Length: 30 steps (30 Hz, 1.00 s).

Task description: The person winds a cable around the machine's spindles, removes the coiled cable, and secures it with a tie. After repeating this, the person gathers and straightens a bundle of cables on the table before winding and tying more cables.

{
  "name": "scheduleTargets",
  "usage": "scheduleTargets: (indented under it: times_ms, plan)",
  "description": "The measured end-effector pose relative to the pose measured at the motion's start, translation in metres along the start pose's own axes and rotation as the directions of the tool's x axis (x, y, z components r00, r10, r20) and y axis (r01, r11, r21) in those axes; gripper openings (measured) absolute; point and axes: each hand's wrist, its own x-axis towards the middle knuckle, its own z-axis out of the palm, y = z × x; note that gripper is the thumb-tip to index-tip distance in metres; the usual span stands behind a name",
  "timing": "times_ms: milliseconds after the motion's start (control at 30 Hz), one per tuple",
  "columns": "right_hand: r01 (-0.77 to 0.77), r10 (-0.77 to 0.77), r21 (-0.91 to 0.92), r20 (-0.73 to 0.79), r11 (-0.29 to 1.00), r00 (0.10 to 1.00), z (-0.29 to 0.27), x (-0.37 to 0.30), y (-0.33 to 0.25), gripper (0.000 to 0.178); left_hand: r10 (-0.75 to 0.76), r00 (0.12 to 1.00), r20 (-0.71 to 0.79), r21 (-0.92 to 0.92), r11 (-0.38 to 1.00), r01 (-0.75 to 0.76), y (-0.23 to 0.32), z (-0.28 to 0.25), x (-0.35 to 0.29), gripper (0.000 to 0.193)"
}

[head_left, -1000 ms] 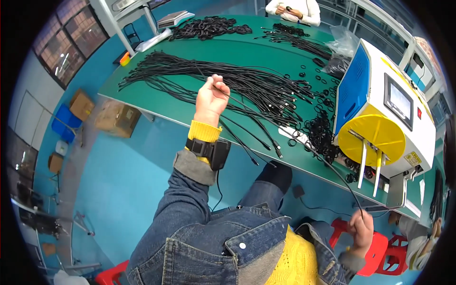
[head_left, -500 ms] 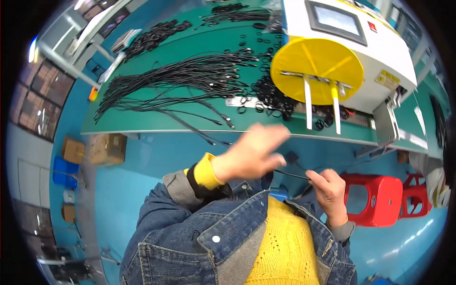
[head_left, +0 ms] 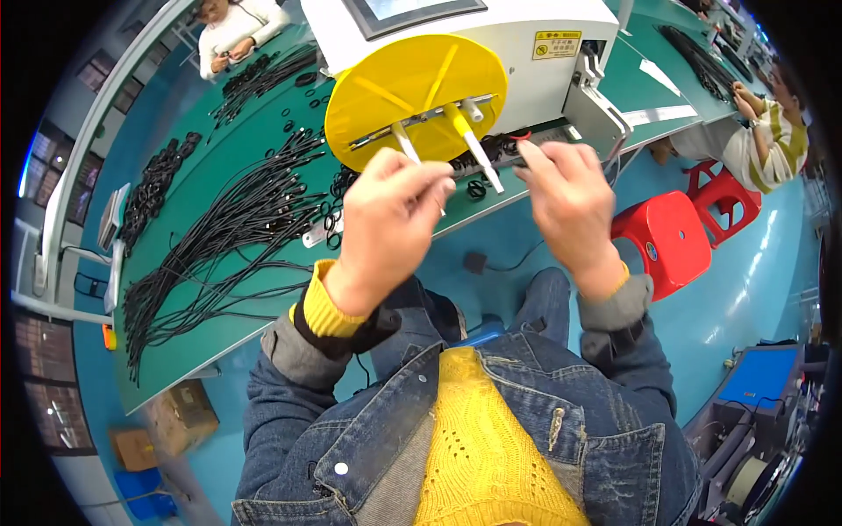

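Observation:
My left hand (head_left: 386,223) is raised over the table's front edge, thumb and fingers pinched together, just in front of a white prong (head_left: 406,145) on the round yellow disc (head_left: 377,92). My right hand (head_left: 572,203) is to the right of the disc, fingers curled and pressed together, near the other prong (head_left: 474,149), which has a yellow base. What either hand pinches, if anything, is hidden or too thin to make out. The disc sits on the front of a white machine (head_left: 535,88). Left of it lies a bundle of black cables (head_left: 219,232), with small black rings (head_left: 333,215) beside it.
The green table (head_left: 189,355) spans ahead. Red stools (head_left: 675,245) stand at the right, and a small box-like pedal (head_left: 474,262) lies on the floor. A person in white (head_left: 230,33) sits across; another in striped sleeves (head_left: 779,145) is at the right. A cardboard box (head_left: 184,416) stands lower left.
Both hands have risen and moved forward to the yellow disc. The black cable seen between them before no longer shows clearly. My view has swung right, bringing in two people.

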Motion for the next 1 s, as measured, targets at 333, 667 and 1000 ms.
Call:
scheduleTargets:
  times_ms: [333,667,1000]
  plan:
    - [-0.166,0.169,-0.028,0.184,0.986,0.968,0.089,0.018,0.019,0.017,-0.196,0.971,-0.133,-0.028,0.981,0.194,-0.048,0.014,0.02,0.008]
    - [-0.399,0.381,0.03,0.239,0.916,0.893,0.059,-0.052,0.052,0.025,-0.158,0.964,-0.213,-0.129,0.983,0.132,-0.065,0.026,0.021,0.014]
    - [-0.865,0.638,-0.052,0.698,0.498,0.325,-0.036,-0.511,-0.017,0.029,-0.193,0.953,-0.234,-0.129,0.978,0.166,-0.058,0.03,0.015,0.013]
